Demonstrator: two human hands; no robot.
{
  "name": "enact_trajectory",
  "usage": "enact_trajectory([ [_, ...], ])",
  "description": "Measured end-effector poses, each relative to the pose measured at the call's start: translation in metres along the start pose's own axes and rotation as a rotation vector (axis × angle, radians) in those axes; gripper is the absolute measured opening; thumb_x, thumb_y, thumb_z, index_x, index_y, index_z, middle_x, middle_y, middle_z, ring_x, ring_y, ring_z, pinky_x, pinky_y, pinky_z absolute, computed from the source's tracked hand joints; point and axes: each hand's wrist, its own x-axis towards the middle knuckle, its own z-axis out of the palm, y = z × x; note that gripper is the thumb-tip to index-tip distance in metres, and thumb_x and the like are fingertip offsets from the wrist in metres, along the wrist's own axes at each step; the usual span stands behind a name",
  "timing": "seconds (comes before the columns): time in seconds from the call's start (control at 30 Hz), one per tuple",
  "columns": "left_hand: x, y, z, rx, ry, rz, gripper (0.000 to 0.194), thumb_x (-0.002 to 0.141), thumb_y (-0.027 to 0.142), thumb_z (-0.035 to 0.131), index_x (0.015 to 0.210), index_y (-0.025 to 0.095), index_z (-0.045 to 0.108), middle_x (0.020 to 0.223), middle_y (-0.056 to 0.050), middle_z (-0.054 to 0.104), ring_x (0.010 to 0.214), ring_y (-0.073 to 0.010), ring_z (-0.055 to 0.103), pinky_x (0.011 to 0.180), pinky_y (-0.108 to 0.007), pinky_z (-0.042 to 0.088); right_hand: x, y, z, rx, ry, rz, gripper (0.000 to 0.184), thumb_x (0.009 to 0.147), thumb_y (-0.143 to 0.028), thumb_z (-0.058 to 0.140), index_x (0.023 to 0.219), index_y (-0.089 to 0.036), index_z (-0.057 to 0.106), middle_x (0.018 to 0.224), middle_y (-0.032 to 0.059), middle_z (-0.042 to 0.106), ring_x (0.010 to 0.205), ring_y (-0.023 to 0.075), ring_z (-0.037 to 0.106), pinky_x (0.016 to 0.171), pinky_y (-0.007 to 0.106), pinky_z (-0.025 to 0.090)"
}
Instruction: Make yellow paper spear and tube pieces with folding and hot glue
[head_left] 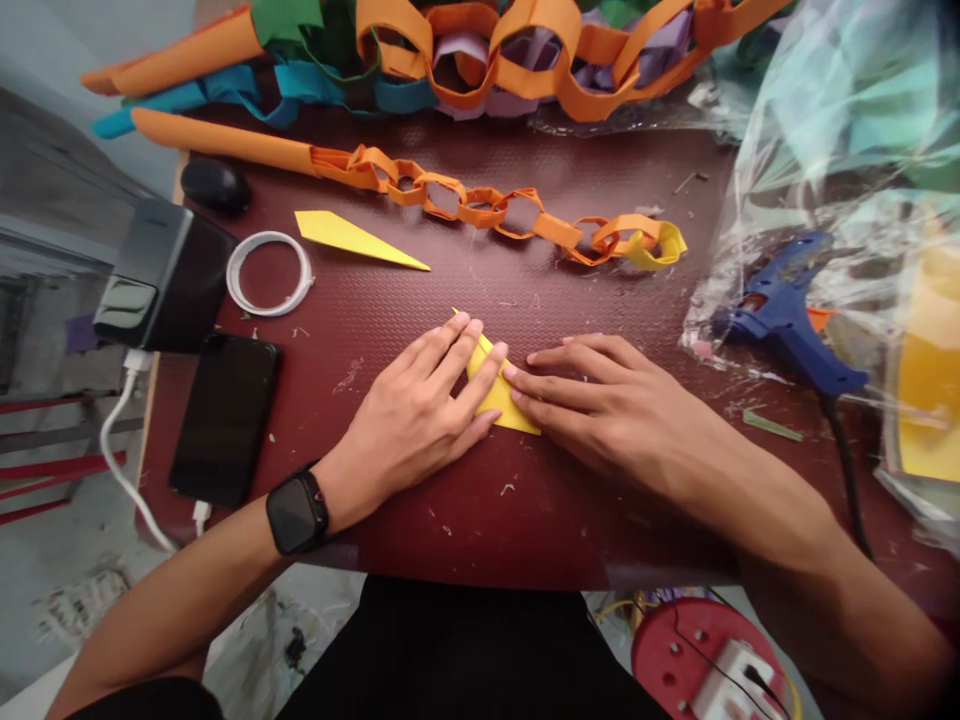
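At the centre of the frame, a folded yellow paper piece [496,392] lies flat on the dark red worktop [525,500]. The left hand [420,410], fingers spread, presses down on its left part; the right hand [600,405], fingers stretched out and close together, presses its right edge. Above them runs an orange paper chain [480,205]. A blue glue gun [787,320] lies at right, a phone [225,415] at left.
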Motion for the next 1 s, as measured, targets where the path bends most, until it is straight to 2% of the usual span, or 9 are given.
enact_trajectory([
  [0.07,-0.001,0.0,0.0,-0.037,-0.01,-0.009,0.055,0.113,0.031,0.062,0.164,0.009,0.06,0.17,-0.03,0.057,0.165,-0.0445,0.052,0.131,-0.063,0.052,-0.002,0.0,0.001,0.007,-0.01,0.028,0.034,0.112,-0.017,0.062,0.143,-0.017,0.077,0.148,0.0094,0.081,0.138,0.0334,0.068,0.114,0.053,0.049],
  [0.17,-0.001,0.002,-0.001,-0.076,-0.028,-0.037,0.055,0.112,0.03,0.063,0.164,0.011,0.061,0.173,-0.03,0.055,0.167,-0.0452,0.049,0.132,-0.066,0.05,-0.008,0.002,0.001,0.015,-0.044,0.044,0.036,0.112,-0.02,0.064,0.146,-0.021,0.076,0.148,0.0066,0.081,0.142,0.0352,0.066,0.112,0.054,0.047],
  [0.33,0.0,0.003,-0.002,-0.071,-0.045,-0.048,0.056,0.112,0.03,0.064,0.164,0.01,0.06,0.173,-0.031,0.054,0.167,-0.0455,0.049,0.133,-0.066,0.048,-0.012,-0.003,-0.001,0.0,-0.036,0.082,0.03,0.115,-0.027,0.061,0.137,-0.023,0.081,0.146,0.0029,0.082,0.137,0.0366,0.066,0.11,0.053,0.045],
  [0.53,0.0,0.004,-0.002,-0.083,-0.069,-0.076,0.058,0.111,0.029,0.065,0.167,0.014,0.058,0.177,-0.027,0.051,0.17,-0.0442,0.045,0.135,-0.067,0.046,-0.006,-0.015,-0.009,-0.116,-0.056,0.099,0.031,0.115,-0.022,0.058,0.132,-0.015,0.084,0.149,0.007,0.08,0.132,0.0402,0.066,0.103,0.055,0.047],
  [0.73,-0.001,0.003,0.001,-0.057,-0.061,-0.063,0.059,0.111,0.029,0.066,0.167,0.014,0.058,0.177,-0.028,0.049,0.17,-0.0449,0.045,0.135,-0.067,0.044,-0.009,-0.013,-0.01,-0.077,-0.013,0.113,0.032,0.117,-0.03,0.057,0.13,-0.022,0.085,0.141,0.0046,0.084,0.132,0.04,0.065,0.102,0.055,0.048],
  [0.9,-0.006,0.0,0.005,-0.031,0.004,-0.001,0.06,0.109,0.023,0.07,0.167,0.029,0.059,0.176,-0.023,0.053,0.167,-0.044,0.05,0.131,-0.072,0.047,-0.011,-0.013,-0.009,-0.07,-0.073,0.131,0.03,0.117,-0.031,0.059,0.13,-0.019,0.083,0.153,0.0061,0.078,0.128,0.0383,0.063,0.098,0.054,0.049],
  [1.0,-0.006,0.0,0.004,-0.004,0.021,0.033,0.053,0.107,0.019,0.071,0.16,0.025,0.065,0.172,-0.027,0.056,0.164,-0.0461,0.053,0.127,-0.072,0.051,-0.011,-0.014,-0.01,-0.078,-0.071,0.141,0.031,0.116,-0.032,0.06,0.131,-0.016,0.082,0.151,0.0105,0.077,0.127,0.039,0.061,0.098,0.054,0.05],
])
